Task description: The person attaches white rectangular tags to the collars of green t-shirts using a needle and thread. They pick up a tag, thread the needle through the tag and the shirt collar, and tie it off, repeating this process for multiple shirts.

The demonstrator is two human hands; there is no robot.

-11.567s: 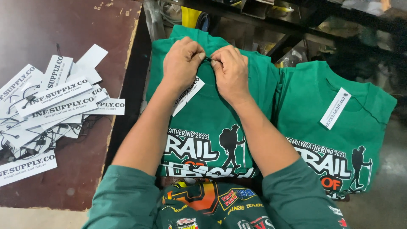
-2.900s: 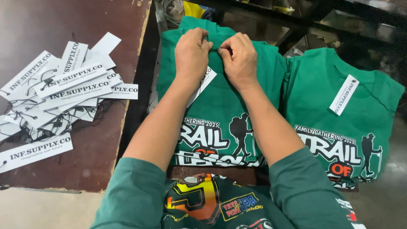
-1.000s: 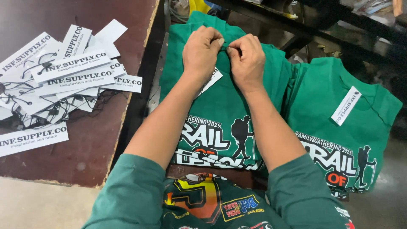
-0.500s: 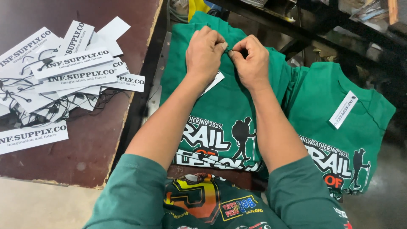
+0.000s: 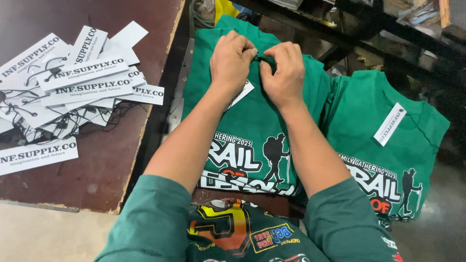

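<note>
Left hand (image 5: 232, 60) and right hand (image 5: 284, 73), fingers curled, pinch the green shirt (image 5: 252, 145) collar; a white tag (image 5: 241, 93) peeks from under the left wrist.

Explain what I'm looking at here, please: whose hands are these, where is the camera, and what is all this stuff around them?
There is no machine here. One camera sits on a person's head and looks down at their own two bare hands. The left hand and right hand meet at the neck of a folded green shirt, pinching something small there; what it is stays hidden by the fingers. A white paper tag peeks from under the left wrist. To the right lies a second green shirt already carrying a white tag. On the left, a brown table holds a heap of loose tags with black strings.
</note>
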